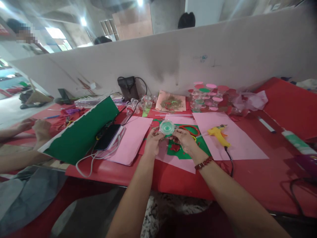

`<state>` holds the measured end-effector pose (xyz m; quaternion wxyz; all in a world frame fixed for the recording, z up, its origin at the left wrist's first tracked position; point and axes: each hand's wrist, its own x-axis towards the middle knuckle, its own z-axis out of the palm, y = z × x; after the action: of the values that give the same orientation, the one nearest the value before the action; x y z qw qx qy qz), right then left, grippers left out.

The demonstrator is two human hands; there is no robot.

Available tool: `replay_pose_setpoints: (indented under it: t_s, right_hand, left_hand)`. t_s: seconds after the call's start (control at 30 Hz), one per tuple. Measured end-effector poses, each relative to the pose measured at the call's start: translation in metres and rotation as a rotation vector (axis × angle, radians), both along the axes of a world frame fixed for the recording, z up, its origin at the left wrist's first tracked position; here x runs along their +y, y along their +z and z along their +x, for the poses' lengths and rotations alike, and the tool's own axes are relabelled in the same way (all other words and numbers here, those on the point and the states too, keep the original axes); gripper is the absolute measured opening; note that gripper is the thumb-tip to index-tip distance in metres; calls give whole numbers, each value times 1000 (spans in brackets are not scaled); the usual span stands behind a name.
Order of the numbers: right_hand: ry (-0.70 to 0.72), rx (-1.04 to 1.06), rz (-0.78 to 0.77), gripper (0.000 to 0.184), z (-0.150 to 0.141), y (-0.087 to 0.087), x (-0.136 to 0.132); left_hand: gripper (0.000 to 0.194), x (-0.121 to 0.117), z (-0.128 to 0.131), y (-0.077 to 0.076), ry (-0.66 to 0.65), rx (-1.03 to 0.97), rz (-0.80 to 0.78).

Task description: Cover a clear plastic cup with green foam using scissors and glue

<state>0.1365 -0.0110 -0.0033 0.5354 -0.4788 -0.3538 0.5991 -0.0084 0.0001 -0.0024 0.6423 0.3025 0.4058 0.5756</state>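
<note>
Head view: clear round piece (167, 127), no obvious long axis, sits just beyond and between both hands, left hand (154, 140) pinching lower-left rim, right hand (183, 137) lower-right, equally near.

1 dark-red beaded bracelet (204, 163)

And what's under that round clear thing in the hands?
Below the round clear piece, a green sheet shows, with a red scrap on it. Left hand, right hand and piece hide the spot beneath; I can't tell what's there.
</note>
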Motion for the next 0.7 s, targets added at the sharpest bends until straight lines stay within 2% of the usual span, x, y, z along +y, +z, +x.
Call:
replay_pose_setpoints:
  t_s: [0.23,0.33,0.47,0.7]
  right_hand:
    - [-27,-116,64,25,2,3,0]
    - [-12,-220,97,23,6,3,2]
    - [6,-249,91,23,8,0,5]
    - [-88,-221,110,24,7,-5,7]
  left_hand:
    - [52,1,5,-5,-1,30,49]
    - [52,1,3,-4,16,-25,38]
    - [54,0,0,1,38,-8,33]
    - [57,-6,8,3,-91,27,3]
